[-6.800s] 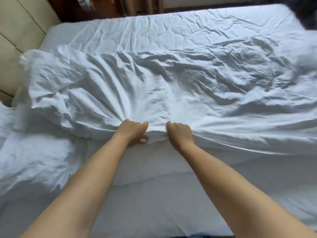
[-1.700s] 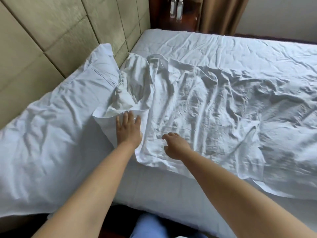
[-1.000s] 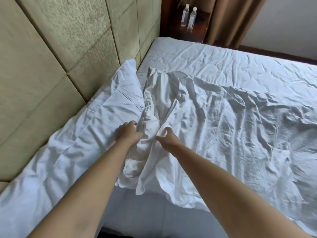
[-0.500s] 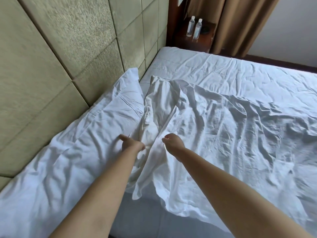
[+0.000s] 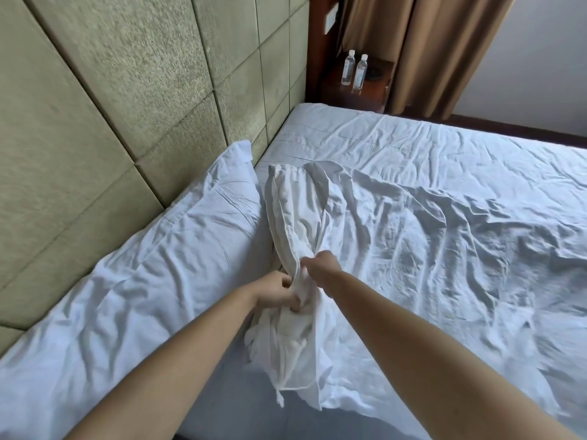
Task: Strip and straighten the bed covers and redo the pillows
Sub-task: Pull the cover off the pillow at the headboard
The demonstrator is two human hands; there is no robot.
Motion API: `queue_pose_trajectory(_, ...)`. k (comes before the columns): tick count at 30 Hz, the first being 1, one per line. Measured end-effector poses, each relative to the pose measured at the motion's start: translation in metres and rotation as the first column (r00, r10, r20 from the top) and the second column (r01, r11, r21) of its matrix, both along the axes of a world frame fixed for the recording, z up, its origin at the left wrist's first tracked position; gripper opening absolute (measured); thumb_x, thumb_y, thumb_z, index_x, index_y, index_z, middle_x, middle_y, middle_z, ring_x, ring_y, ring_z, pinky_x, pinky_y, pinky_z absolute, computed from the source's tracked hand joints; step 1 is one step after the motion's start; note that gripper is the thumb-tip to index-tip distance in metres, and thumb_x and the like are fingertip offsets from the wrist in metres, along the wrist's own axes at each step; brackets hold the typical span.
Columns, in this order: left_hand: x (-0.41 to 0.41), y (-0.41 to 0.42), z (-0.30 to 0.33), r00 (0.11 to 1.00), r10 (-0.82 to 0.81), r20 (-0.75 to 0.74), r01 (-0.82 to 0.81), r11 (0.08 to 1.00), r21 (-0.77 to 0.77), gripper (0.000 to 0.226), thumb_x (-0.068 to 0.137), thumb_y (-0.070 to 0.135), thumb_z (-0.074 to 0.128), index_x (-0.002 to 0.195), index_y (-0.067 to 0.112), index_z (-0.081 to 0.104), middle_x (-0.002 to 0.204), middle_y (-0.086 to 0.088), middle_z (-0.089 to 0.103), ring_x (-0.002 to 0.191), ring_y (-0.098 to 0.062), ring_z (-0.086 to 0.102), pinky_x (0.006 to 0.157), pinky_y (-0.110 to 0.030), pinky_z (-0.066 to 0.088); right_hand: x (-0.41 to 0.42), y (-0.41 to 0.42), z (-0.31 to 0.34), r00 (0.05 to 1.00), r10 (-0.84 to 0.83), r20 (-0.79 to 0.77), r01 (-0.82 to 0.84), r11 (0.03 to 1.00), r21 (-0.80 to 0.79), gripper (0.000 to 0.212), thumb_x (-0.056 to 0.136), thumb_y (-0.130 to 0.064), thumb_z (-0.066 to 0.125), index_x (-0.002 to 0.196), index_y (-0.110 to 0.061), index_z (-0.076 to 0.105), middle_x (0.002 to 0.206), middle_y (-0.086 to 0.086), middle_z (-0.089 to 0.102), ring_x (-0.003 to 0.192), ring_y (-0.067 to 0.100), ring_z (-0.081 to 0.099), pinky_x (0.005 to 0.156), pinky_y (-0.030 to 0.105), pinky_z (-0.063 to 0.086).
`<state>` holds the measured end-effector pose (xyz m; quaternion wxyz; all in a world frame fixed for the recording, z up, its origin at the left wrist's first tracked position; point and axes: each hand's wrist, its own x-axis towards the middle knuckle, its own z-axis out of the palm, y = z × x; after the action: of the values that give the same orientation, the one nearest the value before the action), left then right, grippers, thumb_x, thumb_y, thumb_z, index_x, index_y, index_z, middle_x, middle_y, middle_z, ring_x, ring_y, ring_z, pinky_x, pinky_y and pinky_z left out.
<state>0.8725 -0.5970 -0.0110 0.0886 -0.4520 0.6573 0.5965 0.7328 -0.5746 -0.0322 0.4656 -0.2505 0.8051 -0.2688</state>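
A crumpled white top sheet [image 5: 428, 249] lies loose across the bed. Its near-left edge is gathered into a thick bunch [image 5: 295, 223] that runs away from me toward the headboard. My left hand [image 5: 278, 292] grips this bunch from the left, fingers curled round the cloth. My right hand [image 5: 320, 268] pinches the same bunch just above and to the right. A loose corner of the sheet hangs below my hands over the mattress edge. A white pillow [image 5: 133, 281] lies on the left against the headboard.
A padded olive headboard [image 5: 127, 106] fills the left. The fitted sheet [image 5: 413, 141] covers the far part of the mattress. Beyond the bed's far corner a dark wooden nightstand [image 5: 355, 93] carries two water bottles [image 5: 354, 71], with brown curtains [image 5: 428, 42] behind.
My hands have come together and lifted the sheet's edge, gathering it into a tighter bunch. Earlier the left hand lay at the pillow's side, apart from the right.
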Motion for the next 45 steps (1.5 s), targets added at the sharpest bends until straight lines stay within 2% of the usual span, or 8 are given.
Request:
queue_pose_trajectory(4, -0.001, 0.021, -0.001, 0.952, 0.221, -0.213, -0.147, 0.937, 0.317, 0.052, 0.056, 0.004, 0.065, 0.109, 0.002, 0.065, 0.101, -0.018, 0.068, 0.089, -0.027, 0.066, 0.074, -0.033, 0.057, -0.019, 0.021, 0.006, 0.995, -0.104, 0.007, 0.105, 0.994, -0.021, 0.015, 0.079, 0.003, 0.042, 0.084, -0.008, 0.051, 0.077, 0.014, 0.051, 0.062, 0.025, 0.052, 0.053, 0.030, 0.048)
queue_pose_trajectory(8, -0.015, 0.032, -0.004, 0.731, 0.637, -0.245, -0.387, 0.683, 0.620, 0.024, 0.077, 0.033, 0.059, 0.086, 0.013, 0.066, 0.066, -0.006, 0.060, 0.056, -0.018, 0.051, 0.057, -0.027, 0.043, -0.015, 0.045, 0.024, 0.981, -0.056, 0.188, 0.089, 0.980, -0.175, 0.031, 0.088, 0.002, 0.040, 0.109, -0.012, 0.058, 0.073, 0.011, 0.060, 0.045, 0.017, 0.055, 0.040, 0.021, 0.042)
queue_pose_trajectory(12, -0.023, 0.033, -0.003, 0.676, 0.712, -0.189, -0.465, 0.612, 0.640, 0.056, 0.083, 0.068, 0.043, 0.065, 0.020, 0.067, 0.049, -0.001, 0.050, 0.042, -0.015, 0.045, 0.044, -0.022, 0.038, 0.008, 0.056, 0.043, 0.948, 0.134, 0.288, -0.039, 0.949, -0.314, 0.027, 0.094, -0.002, 0.041, 0.106, -0.017, 0.061, 0.075, 0.005, 0.067, 0.054, 0.015, 0.063, 0.046, 0.023, 0.050)
queue_pose_trajectory(16, -0.023, 0.031, -0.007, 0.706, 0.695, -0.134, -0.502, 0.625, 0.598, 0.063, 0.087, 0.073, 0.028, 0.106, 0.023, 0.062, 0.075, -0.004, 0.061, 0.053, -0.018, 0.059, 0.050, -0.024, 0.049, 0.009, 0.067, 0.029, 0.940, 0.332, 0.076, -0.317, 0.935, -0.161, 0.036, 0.093, -0.006, 0.049, 0.125, -0.019, 0.058, 0.073, 0.001, 0.059, 0.058, 0.009, 0.053, 0.051, 0.017, 0.045)
queue_pose_trajectory(22, -0.025, 0.037, -0.014, 0.689, 0.721, -0.068, -0.621, 0.637, 0.456, 0.026, 0.098, 0.035, 0.044, 0.082, 0.018, 0.056, 0.071, -0.001, 0.056, 0.037, -0.009, 0.056, 0.040, -0.014, 0.041, 0.025, 0.077, 0.014, 0.869, 0.359, -0.341, -0.413, 0.906, -0.098, 0.034, 0.095, -0.047, 0.044, 0.117, -0.025, 0.056, 0.095, -0.001, 0.057, 0.089, 0.018, 0.061, 0.071, 0.027, 0.048)
queue_pose_trajectory(26, -0.020, 0.035, -0.016, 0.639, 0.762, -0.101, -0.694, 0.628, 0.352, 0.025, 0.098, 0.009, 0.040, 0.081, 0.012, 0.059, 0.059, -0.002, 0.063, 0.037, -0.011, 0.057, 0.038, -0.017, 0.044, 0.026, 0.078, 0.016, 0.943, 0.224, -0.248, -0.269, 0.948, -0.170, 0.027, 0.097, -0.029, 0.044, 0.116, -0.018, 0.060, 0.077, -0.006, 0.056, 0.077, 0.014, 0.055, 0.064, 0.024, 0.041)
queue_pose_trajectory(32, -0.008, 0.030, -0.017, 0.635, 0.760, -0.139, -0.687, 0.638, 0.347, 0.035, 0.094, 0.008, 0.033, 0.072, 0.006, 0.060, 0.061, -0.011, 0.058, 0.048, -0.021, 0.054, 0.042, -0.022, 0.045, 0.034, 0.074, 0.027, 0.982, -0.088, -0.165, 0.004, 0.891, -0.454, 0.034, 0.098, -0.014, 0.038, 0.123, -0.011, 0.061, 0.113, 0.005, 0.066, 0.097, 0.016, 0.058, 0.082, 0.024, 0.043)
queue_pose_trajectory(45, 0.008, 0.015, -0.024, 0.485, 0.845, -0.225, -0.585, 0.505, 0.635, 0.037, 0.098, 0.040, 0.040, 0.096, 0.014, 0.067, 0.078, -0.005, 0.072, 0.068, -0.019, 0.067, 0.067, -0.030, 0.053, 0.043, 0.070, 0.002, 0.943, 0.331, 0.039, -0.313, 0.921, -0.232, 0.038, 0.088, 0.003, 0.043, 0.118, -0.011, 0.061, 0.097, 0.002, 0.060, 0.080, 0.015, 0.055, 0.067, 0.022, 0.046)
